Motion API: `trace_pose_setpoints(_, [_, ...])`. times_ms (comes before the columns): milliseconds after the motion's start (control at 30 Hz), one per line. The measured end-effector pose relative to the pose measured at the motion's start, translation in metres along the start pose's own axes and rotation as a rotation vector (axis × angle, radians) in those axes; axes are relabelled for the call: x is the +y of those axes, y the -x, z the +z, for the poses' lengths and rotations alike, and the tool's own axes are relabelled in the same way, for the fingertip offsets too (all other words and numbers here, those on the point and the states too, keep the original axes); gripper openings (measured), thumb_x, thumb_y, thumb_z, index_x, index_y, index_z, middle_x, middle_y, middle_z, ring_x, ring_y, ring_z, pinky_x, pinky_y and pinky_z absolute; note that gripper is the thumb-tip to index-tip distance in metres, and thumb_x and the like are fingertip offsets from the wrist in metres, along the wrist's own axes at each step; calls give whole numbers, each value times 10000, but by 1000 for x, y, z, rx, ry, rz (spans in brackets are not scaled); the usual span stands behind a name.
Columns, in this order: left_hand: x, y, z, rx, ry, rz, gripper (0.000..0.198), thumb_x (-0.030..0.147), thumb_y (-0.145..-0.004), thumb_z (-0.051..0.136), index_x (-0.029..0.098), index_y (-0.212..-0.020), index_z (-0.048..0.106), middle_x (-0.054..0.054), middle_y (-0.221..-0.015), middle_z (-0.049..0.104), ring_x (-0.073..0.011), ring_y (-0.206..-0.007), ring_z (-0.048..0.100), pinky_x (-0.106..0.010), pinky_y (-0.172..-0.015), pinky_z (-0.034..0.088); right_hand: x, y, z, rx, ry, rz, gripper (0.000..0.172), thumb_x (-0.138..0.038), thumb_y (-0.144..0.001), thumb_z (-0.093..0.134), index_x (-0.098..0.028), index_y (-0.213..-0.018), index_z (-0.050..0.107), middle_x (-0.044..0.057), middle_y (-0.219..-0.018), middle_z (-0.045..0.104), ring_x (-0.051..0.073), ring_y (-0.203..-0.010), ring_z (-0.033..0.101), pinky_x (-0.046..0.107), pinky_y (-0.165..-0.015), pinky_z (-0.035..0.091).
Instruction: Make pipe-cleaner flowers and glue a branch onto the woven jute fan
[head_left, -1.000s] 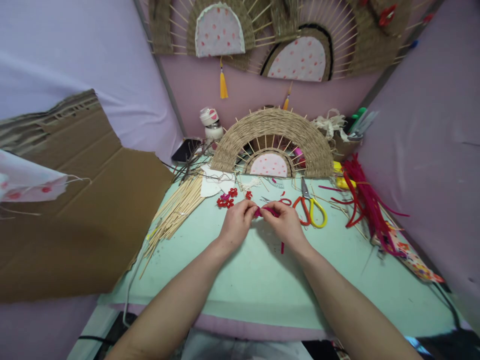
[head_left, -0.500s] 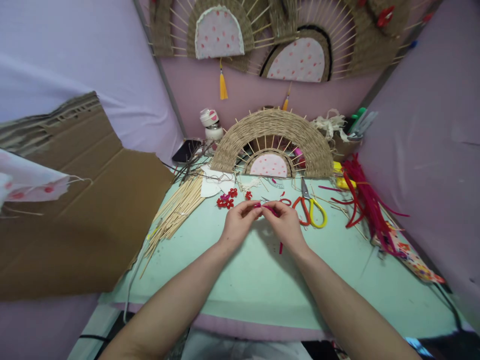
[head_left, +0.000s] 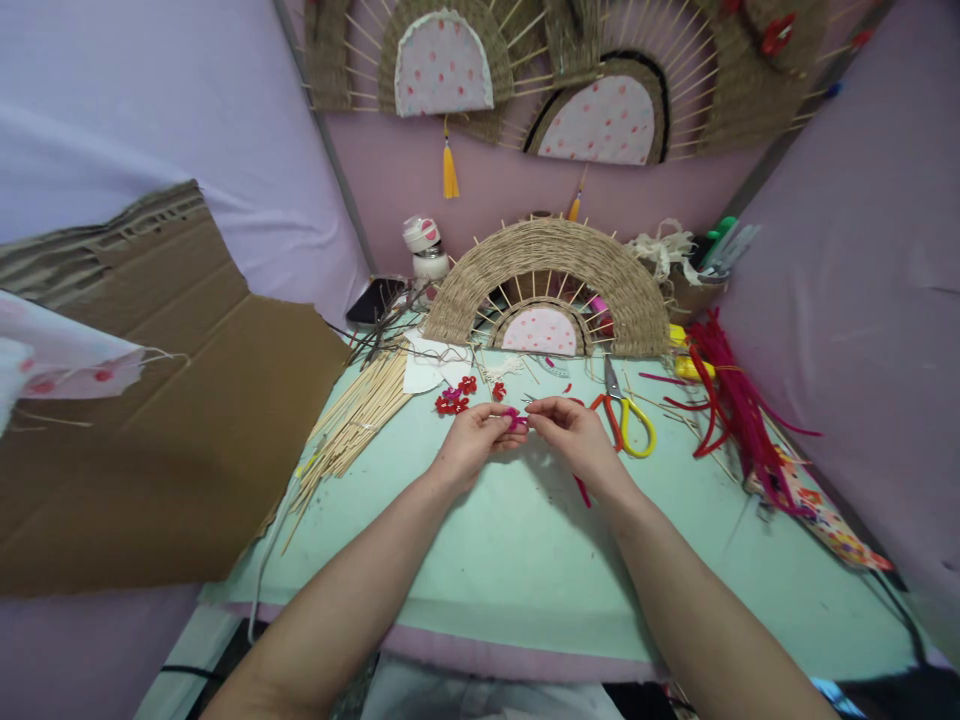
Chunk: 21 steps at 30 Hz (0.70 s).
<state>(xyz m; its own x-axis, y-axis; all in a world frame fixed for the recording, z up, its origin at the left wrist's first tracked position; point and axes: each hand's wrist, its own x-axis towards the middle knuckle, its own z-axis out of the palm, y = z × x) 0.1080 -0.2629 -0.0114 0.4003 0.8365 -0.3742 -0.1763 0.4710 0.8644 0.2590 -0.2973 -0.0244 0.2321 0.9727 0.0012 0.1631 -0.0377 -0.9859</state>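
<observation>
My left hand (head_left: 472,442) pinches a magenta pipe cleaner (head_left: 516,421), bent into small loops, between thumb and fingers. Close beside it, the thumb and forefinger of my right hand (head_left: 576,440) are closed on the same pipe cleaner, whose tail shows below the palm. Small red and magenta pipe-cleaner flowers (head_left: 452,400) lie beyond my left hand, and a single red one (head_left: 499,392) lies nearby. Just past my right hand are scissors (head_left: 636,428) with one orange and one yellow handle. Another small pair of scissors is partly hidden behind my fingers.
A woven half-round fan (head_left: 555,240) stands at the back of the mint table (head_left: 480,560). Thin wooden sticks (head_left: 352,415) and a large cardboard sheet (head_left: 165,430) are on the left. Magenta and red pipe cleaners (head_left: 739,410) lie on the right by a floral power strip (head_left: 832,525).
My hands have drawn slightly apart, the right one moving rightward. More of the looped magenta pipe cleaner shows between them, and its hanging tail has shifted right.
</observation>
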Motion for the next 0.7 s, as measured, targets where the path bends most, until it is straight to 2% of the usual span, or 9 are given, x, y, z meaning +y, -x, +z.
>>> trace_pose_setpoints(200, [-3,-4,-4,-4,-139,97,184,236,-691,720,124,-781,604,-48,-704,679,-127,-653,646,-251,-651,511,-1,2,-2,-35,160,-80,186,-329,-754,587,-183,-846,657,35,-786,681,163,-704,598,290,-649,448])
trace_pose_setpoints(333, [-7,-7,-7,5,-273,221,150,259,-674,690,131,-711,621,-7,-641,630,-93,-588,571,-213,-582,449,-6,6,-2,-43,378,-268,152,-281,-821,527,-201,-858,651,37,-809,679,172,-729,589,311,-681,441])
trace_pose_setpoints(400, [-9,-9,-8,39,-311,266,143,260,-671,676,131,-705,626,5,-612,609,-79,-552,527,-205,-552,420,-8,8,-1,24,545,-403,138,-270,-836,538,-206,-870,656,52,-851,667,199,-820,574,343,-744,423])
trace_pose_setpoints(500, [-11,-11,-8,136,-252,291,176,284,-653,683,134,-720,621,13,-592,597,-80,-531,515,-211,-541,416,-13,14,2,215,713,-516,134,-299,-839,569,-208,-862,665,70,-871,641,225,-870,533,378,-786,389])
trace_pose_setpoints(533, [-11,-11,-7,165,-218,299,191,293,-647,689,134,-728,621,11,-599,602,-87,-542,531,-217,-555,430,-14,16,3,256,699,-520,144,-310,-844,566,-203,-838,661,67,-843,636,217,-841,529,371,-774,390])
trace_pose_setpoints(600, [-10,-11,-5,202,-169,322,211,300,-637,699,134,-744,624,-1,-632,621,-105,-588,574,-237,-601,465,-15,18,7,256,568,-460,186,-332,-855,547,-190,-778,639,48,-754,628,186,-741,530,333,-716,409])
trace_pose_setpoints(700, [-10,-8,-2,219,-169,359,200,275,-640,701,137,-766,628,-13,-675,643,-125,-641,609,-256,-648,489,-14,19,10,145,307,-220,248,-393,-843,541,-181,-748,626,33,-686,638,162,-634,543,289,-611,424])
